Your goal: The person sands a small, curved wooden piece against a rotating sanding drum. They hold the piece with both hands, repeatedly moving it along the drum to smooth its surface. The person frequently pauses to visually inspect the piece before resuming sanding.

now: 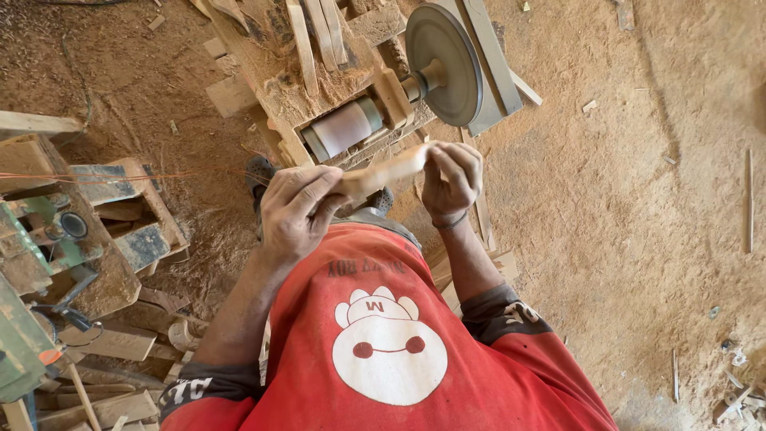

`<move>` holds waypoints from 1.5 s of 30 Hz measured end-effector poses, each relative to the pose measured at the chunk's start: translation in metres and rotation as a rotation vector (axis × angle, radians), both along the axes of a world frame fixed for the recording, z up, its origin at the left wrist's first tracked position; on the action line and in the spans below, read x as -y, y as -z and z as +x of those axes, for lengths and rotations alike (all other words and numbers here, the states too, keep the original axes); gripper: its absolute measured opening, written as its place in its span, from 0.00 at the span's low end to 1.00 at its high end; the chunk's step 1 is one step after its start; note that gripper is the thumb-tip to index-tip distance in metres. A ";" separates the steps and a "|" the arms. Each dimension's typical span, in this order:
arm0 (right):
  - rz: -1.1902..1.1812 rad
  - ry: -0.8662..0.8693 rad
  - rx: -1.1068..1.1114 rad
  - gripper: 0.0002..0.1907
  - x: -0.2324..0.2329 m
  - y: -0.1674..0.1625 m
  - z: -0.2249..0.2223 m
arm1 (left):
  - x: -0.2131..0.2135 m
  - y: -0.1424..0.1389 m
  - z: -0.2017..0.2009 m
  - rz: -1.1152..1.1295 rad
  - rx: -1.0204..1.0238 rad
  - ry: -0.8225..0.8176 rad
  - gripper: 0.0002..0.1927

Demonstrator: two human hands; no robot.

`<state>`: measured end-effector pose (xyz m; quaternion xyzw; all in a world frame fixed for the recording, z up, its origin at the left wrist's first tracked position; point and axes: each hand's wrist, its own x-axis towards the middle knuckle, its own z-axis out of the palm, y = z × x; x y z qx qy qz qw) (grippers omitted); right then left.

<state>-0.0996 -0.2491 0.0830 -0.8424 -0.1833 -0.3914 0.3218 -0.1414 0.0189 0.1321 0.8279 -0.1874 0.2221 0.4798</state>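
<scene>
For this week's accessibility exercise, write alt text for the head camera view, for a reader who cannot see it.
Seen from above, a person in a red shirt holds a short pale wooden piece between the left hand and right hand. Just beyond stands a dusty wooden machine with a sanding drum and a grey disc. Sawdust and offcuts cover the floor.

I wear a red T-shirt (pixel 399 375) with a white cartoon figure (pixel 388 345) printed on the chest: round, with small bumps along its top and two dark red dots joined by a thin line. Faded dark lettering sits above it. The short sleeves (pixel 511 311) end in dark bands with pale print. A thin dark band (pixel 451 222) circles my right wrist.
</scene>
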 end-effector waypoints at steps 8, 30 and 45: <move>0.075 -0.109 -0.586 0.06 -0.035 0.055 -0.021 | -0.009 0.101 0.041 0.002 -0.358 -0.160 0.13; 0.182 -0.019 -0.769 0.06 -0.087 0.094 0.016 | -0.061 0.134 0.110 0.211 -0.173 -0.067 0.05; 0.194 -0.072 -0.767 0.06 -0.081 0.101 0.008 | -0.052 0.141 0.118 0.254 -0.193 -0.067 0.03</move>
